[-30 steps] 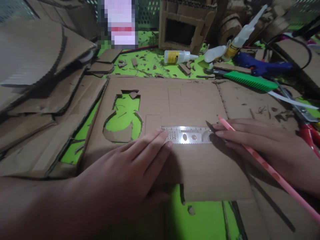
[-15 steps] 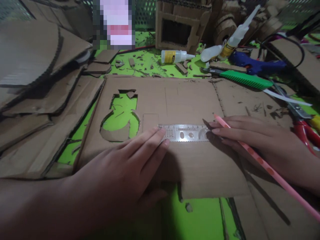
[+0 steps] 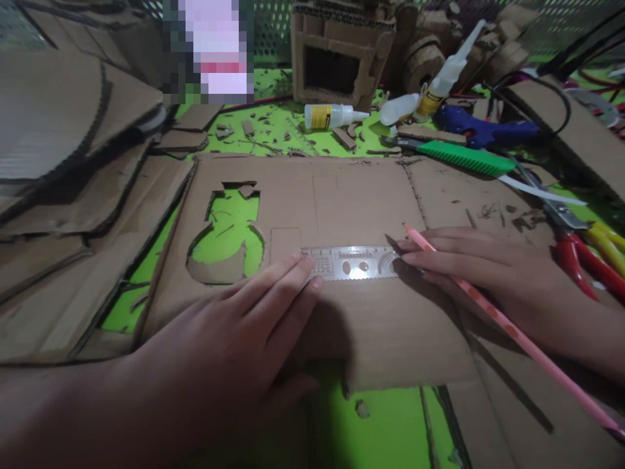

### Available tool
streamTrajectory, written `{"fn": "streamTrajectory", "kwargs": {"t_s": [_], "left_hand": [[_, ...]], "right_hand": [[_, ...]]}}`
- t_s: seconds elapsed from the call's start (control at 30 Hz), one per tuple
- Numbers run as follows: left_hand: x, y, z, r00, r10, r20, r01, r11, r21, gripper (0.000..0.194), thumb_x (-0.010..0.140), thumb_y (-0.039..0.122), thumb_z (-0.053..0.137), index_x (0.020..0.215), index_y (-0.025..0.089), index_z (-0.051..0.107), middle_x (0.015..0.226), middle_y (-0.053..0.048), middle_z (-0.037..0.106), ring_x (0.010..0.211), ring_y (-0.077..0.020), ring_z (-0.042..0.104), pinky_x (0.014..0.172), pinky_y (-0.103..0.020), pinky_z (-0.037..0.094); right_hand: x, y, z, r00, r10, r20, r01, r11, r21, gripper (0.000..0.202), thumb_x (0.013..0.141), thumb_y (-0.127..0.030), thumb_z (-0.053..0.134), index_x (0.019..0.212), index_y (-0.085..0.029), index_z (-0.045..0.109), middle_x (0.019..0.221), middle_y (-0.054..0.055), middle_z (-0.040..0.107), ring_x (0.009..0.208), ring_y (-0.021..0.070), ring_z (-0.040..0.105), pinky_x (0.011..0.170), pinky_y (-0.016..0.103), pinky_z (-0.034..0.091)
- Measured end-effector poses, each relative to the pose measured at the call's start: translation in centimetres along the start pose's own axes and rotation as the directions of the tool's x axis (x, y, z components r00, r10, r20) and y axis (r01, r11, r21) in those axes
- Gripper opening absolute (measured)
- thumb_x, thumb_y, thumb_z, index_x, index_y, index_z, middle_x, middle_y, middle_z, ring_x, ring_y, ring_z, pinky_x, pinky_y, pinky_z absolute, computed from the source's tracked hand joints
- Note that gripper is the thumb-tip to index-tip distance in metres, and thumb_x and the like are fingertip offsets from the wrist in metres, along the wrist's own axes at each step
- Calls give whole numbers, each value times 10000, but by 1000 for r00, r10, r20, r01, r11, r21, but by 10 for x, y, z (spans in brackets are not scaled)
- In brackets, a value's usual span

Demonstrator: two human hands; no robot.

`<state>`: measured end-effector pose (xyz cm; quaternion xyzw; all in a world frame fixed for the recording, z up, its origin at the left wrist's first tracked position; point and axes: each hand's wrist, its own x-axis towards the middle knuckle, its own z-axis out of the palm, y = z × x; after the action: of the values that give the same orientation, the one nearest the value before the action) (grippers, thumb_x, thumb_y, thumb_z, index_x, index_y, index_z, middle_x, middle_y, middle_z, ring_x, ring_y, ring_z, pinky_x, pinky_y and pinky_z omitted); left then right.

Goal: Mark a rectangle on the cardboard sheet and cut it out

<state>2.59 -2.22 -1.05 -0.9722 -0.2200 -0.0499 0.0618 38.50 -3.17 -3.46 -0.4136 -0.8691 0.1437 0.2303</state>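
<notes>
My left hand (image 3: 244, 326) lies palm down on the brown cardboard sheet (image 3: 361, 202). Its fingers are stretched out, the tips resting on the left end of a clear plastic ruler (image 3: 354, 260). At the ruler's right end, my right hand (image 3: 493, 273) holds a pink pencil (image 3: 508, 332) between its fingers. The pencil's tip points up and left, just above the ruler's upper edge; whether it touches the cardboard I cannot tell. Thin drawn lines and a rectangle mark the sheet above the ruler. A bottle-like cut-out (image 3: 234, 215) opens in its left part, showing green beneath.
Behind the sheet are glue bottles (image 3: 322, 116), a green utility knife (image 3: 466, 158) and a blue glue gun (image 3: 488, 127). Red-handled pliers (image 3: 576, 264) lie at the right. Stacked cardboard (image 3: 53, 124) fills the left; a cardboard box (image 3: 342, 39) stands behind. Scraps litter the green surface.
The whole view has shifted a little, so things appear slightly further left. Both hands, the ruler and the pencil keep nearly the same places on the cardboard.
</notes>
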Motion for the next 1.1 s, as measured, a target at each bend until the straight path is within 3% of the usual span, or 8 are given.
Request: {"fn": "streamTrajectory", "kwargs": {"t_s": [0.13, 0.3, 0.43, 0.53, 0.73, 0.87, 1.1], "left_hand": [[6, -6, 0, 999, 32, 30, -33, 999, 23, 621, 1055, 471, 516, 1417, -9, 668, 1439, -281, 723, 1276, -398, 747, 954, -467, 701], [39, -28, 6, 995, 3, 96, 1, 999, -33, 758, 1041, 563, 591, 1496, -42, 612, 1550, -341, 612, 1388, -453, 669, 1079, -543, 635], [76, -39, 7, 949, -53, 310, 85, 992, -92, 827, 1081, 636, 465, 1630, 18, 478, 1692, -309, 465, 1548, -437, 515, 1201, -558, 534], [90, -38, 6, 933, -71, 353, 113, 989, -99, 848, 1080, 653, 460, 1664, 37, 426, 1732, -292, 411, 1595, -418, 454, 1246, -534, 487], [88, -35, 11, 946, -87, 313, 123, 988, -95, 863, 1074, 677, 436, 1668, 52, 425, 1750, -261, 391, 1599, -385, 457, 1247, -477, 487], [83, -37, 18, 958, -74, 278, 104, 990, -98, 899, 1071, 684, 429, 1663, 9, 406, 1733, -299, 386, 1592, -419, 458, 1209, -529, 528], [75, -40, 27, 999, 15, 52, -11, 996, -85, 859, 1106, 626, 349, 1574, -78, 497, 1657, -354, 469, 1514, -452, 552, 1148, -538, 586]], "right_hand": [[5, -2, -2, 992, -123, 0, 123, 989, -78, 422, 1087, -138, 486, 1428, -285, 687, 1365, 87, 778, 1273, 246, 737, 1040, 373, 615], [19, 12, -14, 990, -137, 31, 140, 953, -270, 357, 1105, -158, 441, 1293, -201, 741, 1332, 133, 794, 1200, 275, 769, 1005, 417, 621], [27, 36, -25, 995, -99, 17, 99, 948, -304, 371, 1108, -238, 445, 1335, -284, 735, 1285, 96, 803, 1131, 298, 777, 934, 463, 635], [28, 50, -27, 994, -106, -22, 96, 955, -280, 393, 1117, -273, 424, 1356, -311, 734, 1270, 92, 808, 1103, 296, 785, 941, 468, 635], [22, 54, -21, 994, -48, -96, 22, 966, -258, 363, 1098, -241, 505, 1360, -362, 726, 1357, 39, 788, 1254, 268, 751, 1070, 443, 602], [22, 56, -20, 994, -33, -105, 5, 965, -261, 311, 1093, -245, 543, 1335, -329, 720, 1381, 48, 782, 1310, 263, 727, 1081, 438, 599], [22, 57, -17, 992, -15, -126, -22, 957, -290, 307, 1095, -246, 540, 1332, -335, 714, 1357, 31, 795, 1299, 262, 737, 1067, 430, 613]]}}
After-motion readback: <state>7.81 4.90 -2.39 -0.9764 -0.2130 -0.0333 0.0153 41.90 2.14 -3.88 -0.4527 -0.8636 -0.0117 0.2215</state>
